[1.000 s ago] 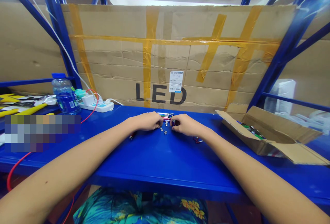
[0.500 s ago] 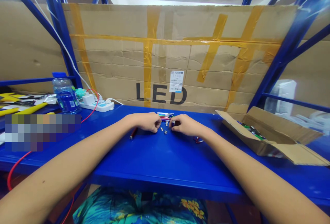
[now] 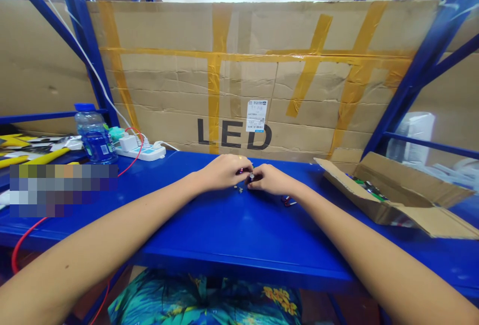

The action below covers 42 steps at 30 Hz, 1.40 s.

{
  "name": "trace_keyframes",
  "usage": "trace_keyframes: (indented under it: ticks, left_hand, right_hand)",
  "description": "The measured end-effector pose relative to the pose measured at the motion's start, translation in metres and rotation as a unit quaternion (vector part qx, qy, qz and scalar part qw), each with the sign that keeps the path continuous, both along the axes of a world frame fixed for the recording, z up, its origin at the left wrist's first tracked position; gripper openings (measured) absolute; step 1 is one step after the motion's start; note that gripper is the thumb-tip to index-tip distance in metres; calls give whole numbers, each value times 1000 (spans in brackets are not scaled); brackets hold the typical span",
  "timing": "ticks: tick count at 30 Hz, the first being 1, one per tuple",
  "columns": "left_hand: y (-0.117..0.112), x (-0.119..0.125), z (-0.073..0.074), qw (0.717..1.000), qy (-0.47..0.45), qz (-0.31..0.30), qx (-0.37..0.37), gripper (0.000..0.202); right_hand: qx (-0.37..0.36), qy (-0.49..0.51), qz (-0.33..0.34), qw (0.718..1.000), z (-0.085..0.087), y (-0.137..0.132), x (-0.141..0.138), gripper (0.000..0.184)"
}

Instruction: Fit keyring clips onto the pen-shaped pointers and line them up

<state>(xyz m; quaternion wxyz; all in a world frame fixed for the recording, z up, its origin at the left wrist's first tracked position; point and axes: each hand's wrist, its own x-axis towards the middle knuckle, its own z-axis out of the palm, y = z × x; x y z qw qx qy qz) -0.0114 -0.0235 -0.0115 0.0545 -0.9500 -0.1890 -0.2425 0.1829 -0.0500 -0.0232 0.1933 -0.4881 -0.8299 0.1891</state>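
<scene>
Left hand (image 3: 224, 171) moved right, now pinching small red pen (image 3: 240, 171); right hand (image 3: 270, 180) pinches tiny part (image 3: 251, 177) against pen tip, apparently fitting it. Loose parts (image 3: 239, 189) on shelf (image 3: 232, 230).

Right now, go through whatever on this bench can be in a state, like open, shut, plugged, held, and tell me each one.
Left hand: closed on a small purple part.
Right hand: pinching a small silvery part against the left hand.
Cardboard box: flaps open, lying on the shelf.
Water bottle: upright, cap on.
Power strip: white adapter plugged in.
Small metal pieces: loose on the blue shelf.
</scene>
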Motion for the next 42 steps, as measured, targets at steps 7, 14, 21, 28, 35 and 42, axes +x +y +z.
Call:
trace_keyframes:
  ticks: [7,14,21,28,35,42]
  left_hand:
    - [-5,2,-2,1000,19,-4,-11,16]
    - [-4,-2,4,999,14,-18,-45,22]
    - [11,-16,8,989,120,61,-54,27]
    - [15,-18,0,973,193,55,-112,30]
    - [15,-12,-2,967,198,77,-143,22]
    - [12,-16,7,934,235,131,-234,13]
  right_hand:
    - [2,14,15,1000,-2,2,0,10]
    - [-24,23,8,999,-1,4,4,18]
    - [10,-27,39,999,-1,6,5,30]
    - [19,-37,32,999,-1,5,2,32]
    - [47,-59,48,996,0,1,-1,37]
    - [81,-66,73,992,-2,-2,-4,34]
